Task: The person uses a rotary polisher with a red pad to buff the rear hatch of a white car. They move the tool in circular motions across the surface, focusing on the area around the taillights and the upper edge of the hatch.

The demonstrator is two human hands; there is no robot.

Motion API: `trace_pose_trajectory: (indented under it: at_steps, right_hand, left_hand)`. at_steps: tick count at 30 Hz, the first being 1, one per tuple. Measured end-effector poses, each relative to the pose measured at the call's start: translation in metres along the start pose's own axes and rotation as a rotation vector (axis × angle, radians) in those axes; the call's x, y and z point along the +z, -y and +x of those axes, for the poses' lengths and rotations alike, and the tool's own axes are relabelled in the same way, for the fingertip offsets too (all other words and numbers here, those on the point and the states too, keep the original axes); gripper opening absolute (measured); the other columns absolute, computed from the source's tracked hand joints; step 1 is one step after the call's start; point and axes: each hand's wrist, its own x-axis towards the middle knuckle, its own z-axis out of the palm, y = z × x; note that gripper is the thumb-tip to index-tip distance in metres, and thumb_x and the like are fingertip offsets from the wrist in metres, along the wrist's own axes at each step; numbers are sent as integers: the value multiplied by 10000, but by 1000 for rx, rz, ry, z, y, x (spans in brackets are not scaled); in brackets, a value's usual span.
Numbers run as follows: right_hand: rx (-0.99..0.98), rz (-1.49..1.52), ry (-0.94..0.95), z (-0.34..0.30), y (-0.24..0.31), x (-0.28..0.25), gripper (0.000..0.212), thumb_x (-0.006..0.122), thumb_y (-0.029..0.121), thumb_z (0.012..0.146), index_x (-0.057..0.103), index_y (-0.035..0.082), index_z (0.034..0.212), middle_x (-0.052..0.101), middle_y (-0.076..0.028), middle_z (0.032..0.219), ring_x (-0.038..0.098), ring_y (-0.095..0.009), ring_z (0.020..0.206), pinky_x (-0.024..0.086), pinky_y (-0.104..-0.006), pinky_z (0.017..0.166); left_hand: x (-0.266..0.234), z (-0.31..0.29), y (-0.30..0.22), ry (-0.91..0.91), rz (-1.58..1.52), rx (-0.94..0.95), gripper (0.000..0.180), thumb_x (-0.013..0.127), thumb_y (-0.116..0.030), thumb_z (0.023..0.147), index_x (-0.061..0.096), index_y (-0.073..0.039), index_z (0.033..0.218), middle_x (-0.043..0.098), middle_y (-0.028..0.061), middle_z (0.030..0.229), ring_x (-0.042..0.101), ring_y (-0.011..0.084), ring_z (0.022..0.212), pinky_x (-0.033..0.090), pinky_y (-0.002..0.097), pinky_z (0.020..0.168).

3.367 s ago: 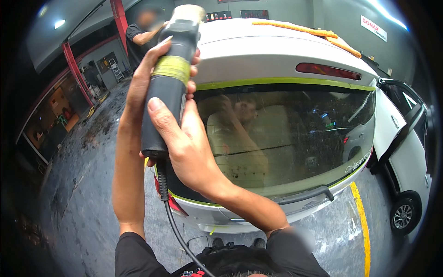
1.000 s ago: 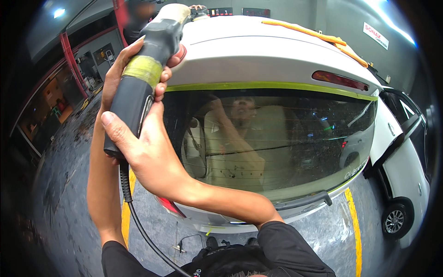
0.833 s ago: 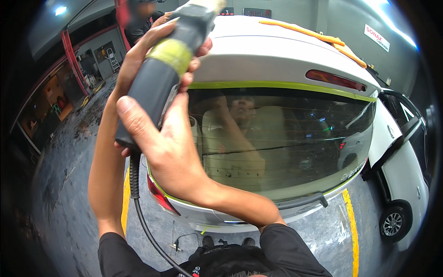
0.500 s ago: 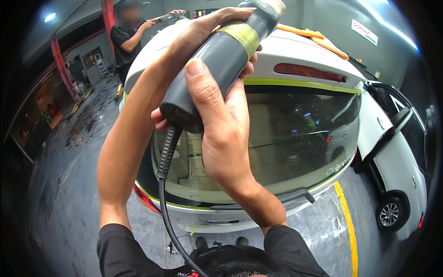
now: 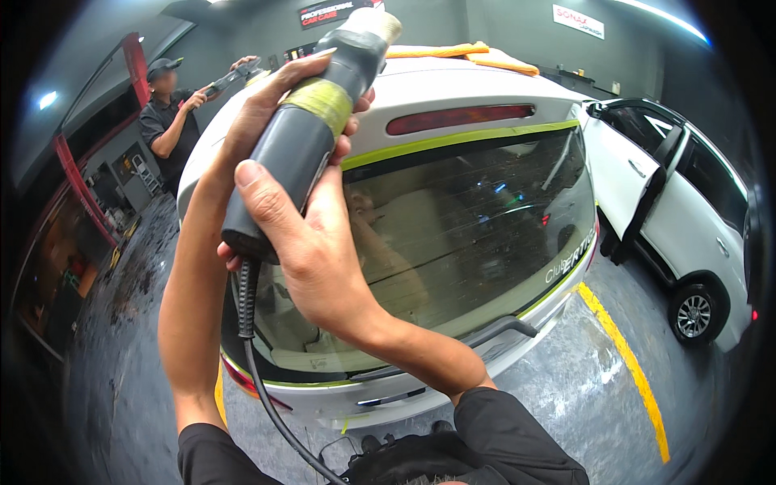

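Observation:
Both my hands are wrapped around a dark grey corded polisher [image 5: 283, 149] with a yellow-green tape band, held up over the back of a white car [image 5: 453, 89]. My left hand [image 5: 263, 97] grips it from the far left side, near the tape and the head end. Lower down, my right hand [image 5: 307, 238] holds the rear of the body, thumb on top. A black cable [image 5: 257, 380] hangs from the rear end towards my body. The polisher's working face is hidden. Below lie the rear window [image 5: 461, 218] and a strip of yellow-green masking tape [image 5: 461, 141].
Orange cloths [image 5: 501, 61] lie on the car roof. At the far left a co-worker [image 5: 168, 121] holds a similar tool over the car. Another white car [image 5: 695, 218] stands at the right, beyond a yellow floor line [image 5: 626, 364]. The rear wiper [image 5: 505, 327] sticks out below the glass.
My view has shifted, so the car, my hands and the polisher appear further left. Both hands keep their grip on the polisher. The co-worker's tool shows more fully.

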Motion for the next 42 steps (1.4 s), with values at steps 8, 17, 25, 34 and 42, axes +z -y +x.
trace_pose_trajectory:
  at_steps: [8,17,25,34,42]
  right_hand:
    - [200,-22,121,-16,-65,44,604,685,282,1112,303,36,1509,673,-101,1069,730,-167,774,613,-300,658]
    - [275,-144,185,-22,-153,87,799,732,346,1072,187,-65,1487,627,-147,1106,697,-151,794,609,-297,677]
    - [357,-206,200,-22,-181,98,834,733,357,1059,222,-90,1543,624,-174,1138,716,-177,803,611,-301,643]
    - [209,-453,-154,-48,-118,69,666,471,574,1125,544,-59,1319,710,-212,1029,725,-259,594,547,-319,461]
    - [88,-449,-141,-53,-98,46,697,436,590,1129,560,-71,1313,681,-219,1092,733,-270,649,546,-335,489]
  left_hand:
    - [-56,-97,-11,-169,39,140,603,668,-454,1070,588,80,1338,743,158,1109,741,187,796,678,309,689]
    - [-145,-182,-9,-74,-156,188,638,554,-483,1113,574,101,1369,686,163,1202,736,174,872,695,319,706]
    - [-186,-214,0,-135,-166,277,633,529,-508,1112,597,77,1347,707,156,1110,757,201,817,680,340,719]
    - [-99,-145,26,-377,149,322,699,653,-595,1023,718,87,1165,753,180,935,778,284,785,628,352,712]
    - [-72,-116,31,-129,43,376,662,699,-553,1005,742,94,1136,750,107,910,731,161,784,574,296,713]
